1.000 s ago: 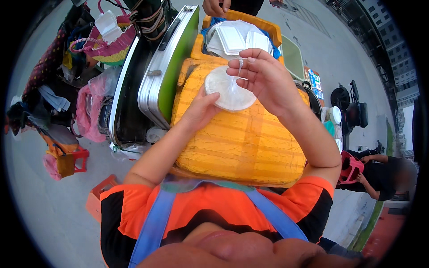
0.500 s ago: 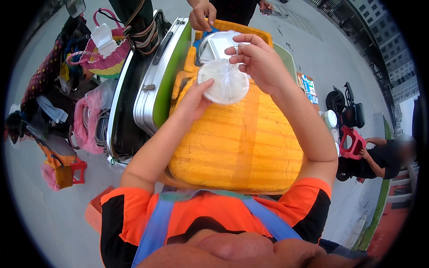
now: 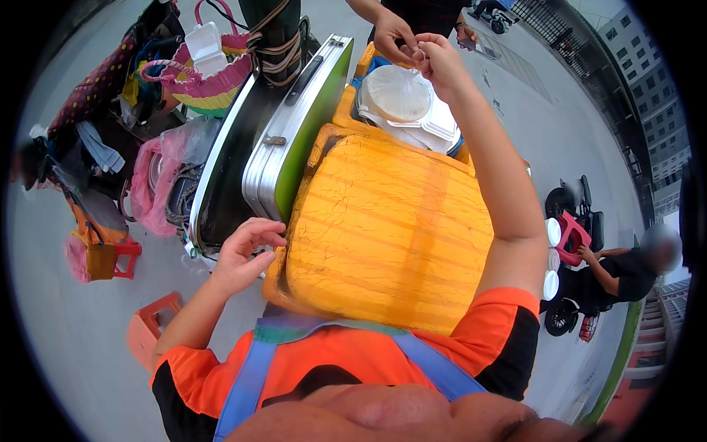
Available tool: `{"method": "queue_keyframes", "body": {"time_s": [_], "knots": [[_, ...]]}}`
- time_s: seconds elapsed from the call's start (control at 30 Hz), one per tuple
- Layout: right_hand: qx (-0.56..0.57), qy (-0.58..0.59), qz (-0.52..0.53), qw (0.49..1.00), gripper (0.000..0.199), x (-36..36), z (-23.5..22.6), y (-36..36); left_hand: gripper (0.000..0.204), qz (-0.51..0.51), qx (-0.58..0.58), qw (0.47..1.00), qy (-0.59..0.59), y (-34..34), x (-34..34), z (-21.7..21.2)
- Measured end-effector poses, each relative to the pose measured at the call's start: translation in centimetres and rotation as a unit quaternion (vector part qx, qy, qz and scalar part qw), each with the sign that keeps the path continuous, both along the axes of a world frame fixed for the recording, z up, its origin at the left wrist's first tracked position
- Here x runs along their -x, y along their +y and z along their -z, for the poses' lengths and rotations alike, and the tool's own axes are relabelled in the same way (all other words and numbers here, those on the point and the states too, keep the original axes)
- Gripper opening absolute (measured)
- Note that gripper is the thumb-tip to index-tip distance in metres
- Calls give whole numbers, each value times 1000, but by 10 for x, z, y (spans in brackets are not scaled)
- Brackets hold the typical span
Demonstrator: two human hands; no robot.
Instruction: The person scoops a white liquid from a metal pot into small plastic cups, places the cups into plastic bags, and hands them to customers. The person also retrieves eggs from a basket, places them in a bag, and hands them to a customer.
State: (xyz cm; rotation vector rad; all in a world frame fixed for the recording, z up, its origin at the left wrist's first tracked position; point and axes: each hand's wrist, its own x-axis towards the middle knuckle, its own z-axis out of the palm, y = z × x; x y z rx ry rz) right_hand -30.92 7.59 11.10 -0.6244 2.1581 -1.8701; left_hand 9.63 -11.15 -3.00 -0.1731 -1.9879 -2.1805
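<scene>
Handover, as I judge it, is the step in hand.
Left hand [image 3: 250,244] is empty, its fingers loosely spread; yellow box [image 3: 390,236] lies just right of them. Round container [image 3: 396,93] (hanging or resting, I cannot tell) is below another person's hand [image 3: 393,35] and right hand [image 3: 442,66], whose fingers are narrow, seemingly pinching its plastic top. Next move calls for sure hold by the receiving fingers before release. No brand, label or writing is readable on the container.
</scene>
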Motion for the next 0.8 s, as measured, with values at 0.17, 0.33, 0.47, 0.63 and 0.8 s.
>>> {"method": "queue_keyframes", "body": {"time_s": [0.17, 0.33, 0.47, 0.63, 0.8], "knots": [[-17, 25, 49, 998, 27, 10, 15, -15, 41, -132, -35, 988, -74, -27, -76, 15], [20, -11, 93, 995, 26, 27, 13, -14, 40, -211, -65, 974, -56, -23, -99, 18], [27, -17, 121, 992, 31, 30, 5, -12, 39, -220, -68, 971, -59, -22, -98, 22], [4, -20, 44, 999, 37, -36, 31, 4, 40, -205, -53, 975, -64, -27, -101, 19], [-110, 75, -72, 988, 33, -167, 86, 39, 39, -171, -48, 982, -65, -58, -103, 22]]}}
